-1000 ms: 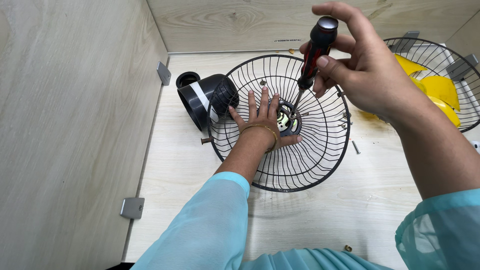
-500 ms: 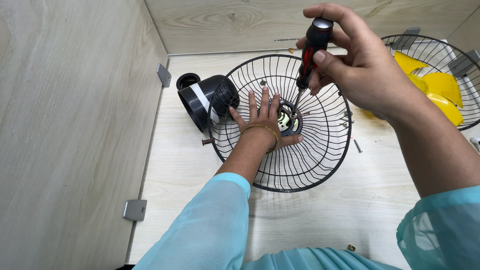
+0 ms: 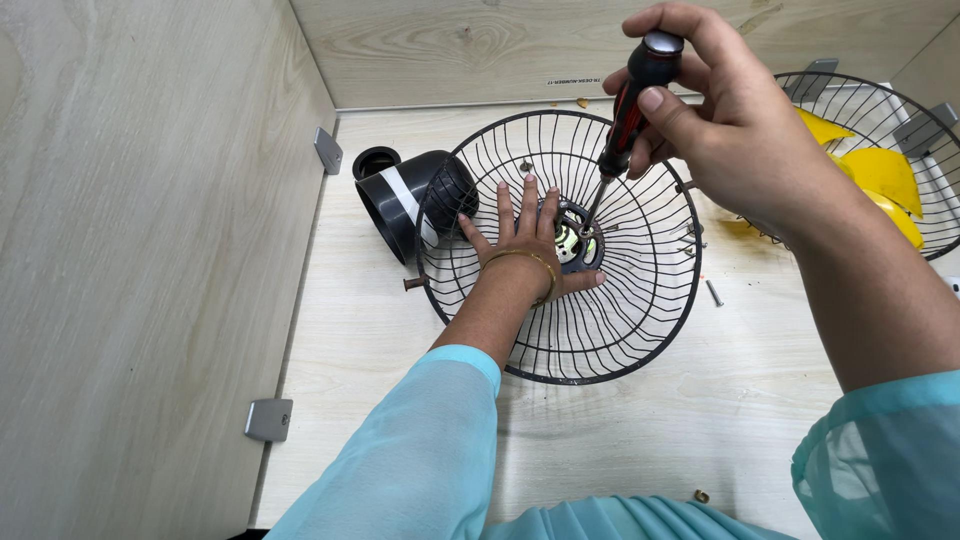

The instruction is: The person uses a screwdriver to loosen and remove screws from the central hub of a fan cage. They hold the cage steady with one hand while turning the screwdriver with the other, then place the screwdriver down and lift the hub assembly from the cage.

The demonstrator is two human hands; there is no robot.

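Two wire fan guards: one black guard (image 3: 570, 300) at centre, one second guard (image 3: 880, 120) at right. One screwdriver (image 3: 628, 110). One black motor housing (image 3: 405, 195). One yellow fan blade (image 3: 885, 175). Two hands: left hand (image 3: 525, 235), right hand (image 3: 735, 120). Two grey corner brackets (image 3: 268, 418) on the left wall.

second wire guard (image 3: 880, 150): right of the black wire guard (image 3: 560, 330), cut off by the picture's right edge.
yellow blades (image 3: 885, 175): inside the second guard, partly cut off.
screwdriver (image 3: 628, 110): its tip at the guard's hub (image 3: 575, 240) is too small to tell.
left hand (image 3: 525, 240): palm side hidden, pressed inside the guard.
motor housing (image 3: 400, 200): partly behind the guard's wires.
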